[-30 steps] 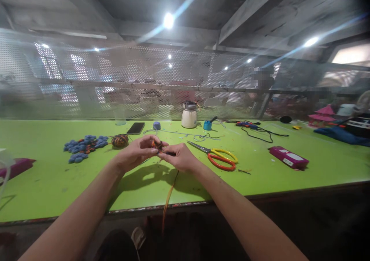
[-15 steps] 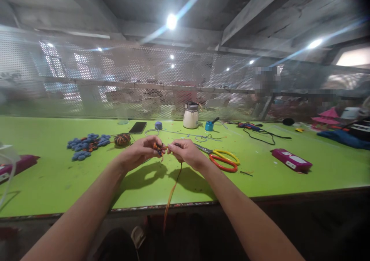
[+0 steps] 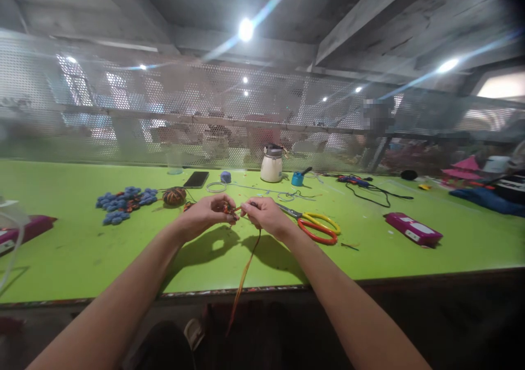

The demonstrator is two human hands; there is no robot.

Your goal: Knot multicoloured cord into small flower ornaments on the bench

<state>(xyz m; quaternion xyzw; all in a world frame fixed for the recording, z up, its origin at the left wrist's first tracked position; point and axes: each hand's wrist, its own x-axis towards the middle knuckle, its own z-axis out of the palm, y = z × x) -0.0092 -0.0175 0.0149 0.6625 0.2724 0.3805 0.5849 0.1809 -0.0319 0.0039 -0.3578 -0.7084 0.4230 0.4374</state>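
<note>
Above the green table, my left hand (image 3: pixel 211 210) pinches a small crocheted piece (image 3: pixel 228 208) of orange and dark yarn, partly hidden by the fingers. Close on its right, my right hand (image 3: pixel 264 216) is closed around a thin crochet hook (image 3: pixel 254 204), mostly covered by the fingers, its tip end toward the piece. From below the right hand an orange-yellow yarn strand (image 3: pixel 245 271) hangs over the table's front edge. A ball of dark and orange yarn (image 3: pixel 174 196) lies behind my left hand. Scissors (image 3: pixel 320 225) with red and yellow handles rest right of my right hand.
Blue crocheted flowers (image 3: pixel 118 201) lie at left on the green table (image 3: pixel 287 271). Behind stand a phone (image 3: pixel 196 179), a small blue yarn ball (image 3: pixel 225 177), a white jug (image 3: pixel 271 165) and a blue pot (image 3: pixel 297 179). A purple box (image 3: pixel 413 229) sits at right.
My left fingers have shifted slightly around the crocheted piece, now covering more of it. The view has tilted a little; both hands stay close together.
</note>
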